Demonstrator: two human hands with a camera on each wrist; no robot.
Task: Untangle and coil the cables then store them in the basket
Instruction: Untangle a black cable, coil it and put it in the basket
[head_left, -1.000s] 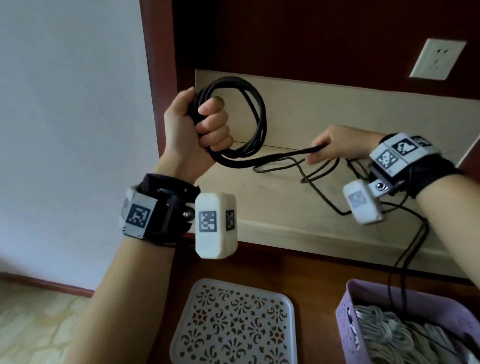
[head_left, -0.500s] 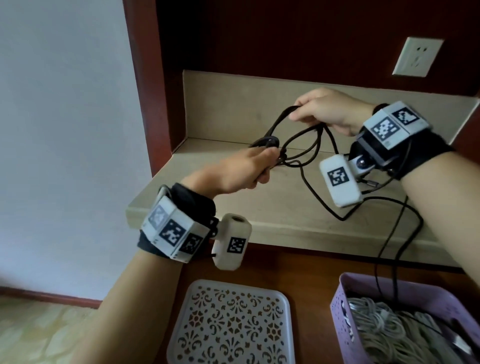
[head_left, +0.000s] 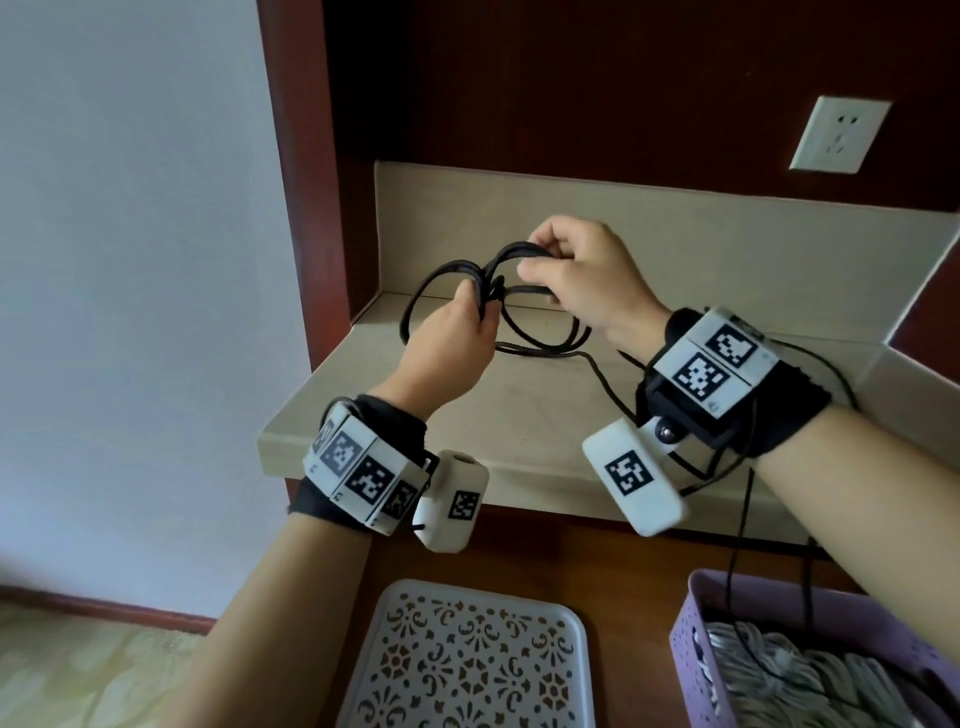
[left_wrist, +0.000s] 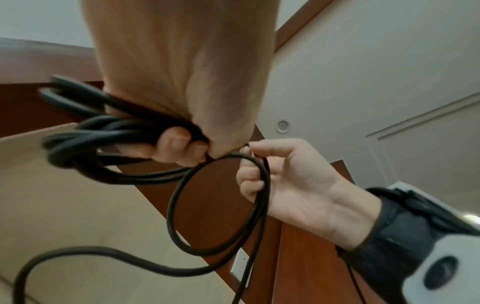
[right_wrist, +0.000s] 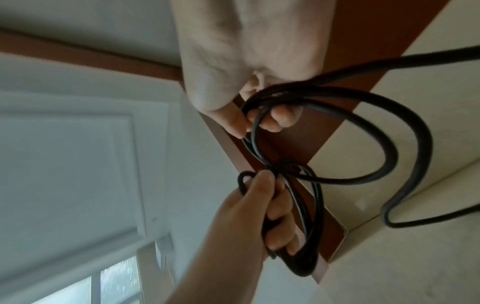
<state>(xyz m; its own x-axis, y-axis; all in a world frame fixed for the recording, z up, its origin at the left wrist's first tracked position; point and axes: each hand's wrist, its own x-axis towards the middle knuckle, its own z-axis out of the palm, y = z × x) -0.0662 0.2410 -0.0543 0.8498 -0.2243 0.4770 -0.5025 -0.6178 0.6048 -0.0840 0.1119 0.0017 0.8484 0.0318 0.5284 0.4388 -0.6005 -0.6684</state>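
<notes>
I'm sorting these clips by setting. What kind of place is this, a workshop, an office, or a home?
Most likely a room in a home or hotel, not a workshop: a beige ledge set in dark wood panelling, a white wall socket, and a panelled white door with a tiled floor.

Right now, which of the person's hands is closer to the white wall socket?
Right. The right hand pinches the black cable just below and left of the wall socket; the left hand, gripping the coiled loops, sits lower and farther left.

Beige shelf (head_left: 519, 415) under trailing black cable (head_left: 602, 374)
</notes>
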